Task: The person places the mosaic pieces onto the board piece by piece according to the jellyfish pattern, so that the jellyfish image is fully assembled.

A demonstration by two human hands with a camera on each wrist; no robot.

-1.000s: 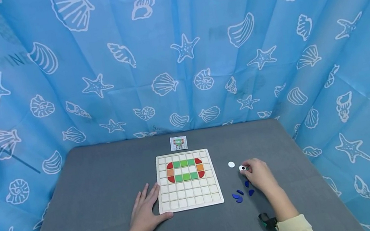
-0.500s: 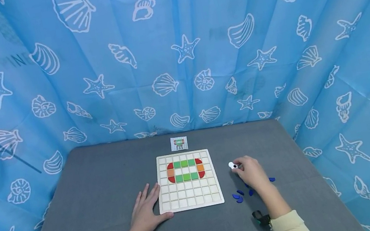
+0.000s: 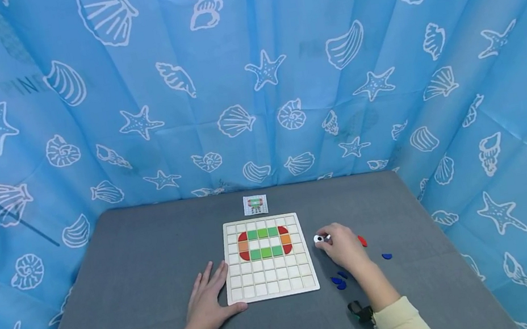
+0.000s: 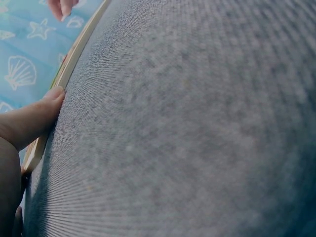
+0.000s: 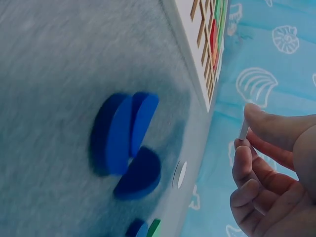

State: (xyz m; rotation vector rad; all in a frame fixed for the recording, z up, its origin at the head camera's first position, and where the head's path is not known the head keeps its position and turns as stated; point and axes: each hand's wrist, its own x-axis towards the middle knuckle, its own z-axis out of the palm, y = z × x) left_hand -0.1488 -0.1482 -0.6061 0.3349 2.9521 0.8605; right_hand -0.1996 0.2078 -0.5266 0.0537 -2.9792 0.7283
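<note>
Left hand [image 3: 207,301]: fingers spread wide, at the left edge and near left corner of the grid board [image 3: 270,274]. Blue cluster [image 5: 118,136]: half-round pieces on the grey surface [image 3: 155,262], right of the board. Single blue piece [image 3: 386,256]: farther right. Red piece [image 3: 362,241]: just right of the right hand [image 3: 342,245]. Right hand: pinching a white piece [image 3: 319,239], dark-spotted, just right of the board. Coloured tiles [image 3: 263,233]: red, orange, green, board's far half. Picture card [image 3: 255,205]: beyond the board. Shell-print blue curtain [image 3: 253,97]: farthest.
</note>
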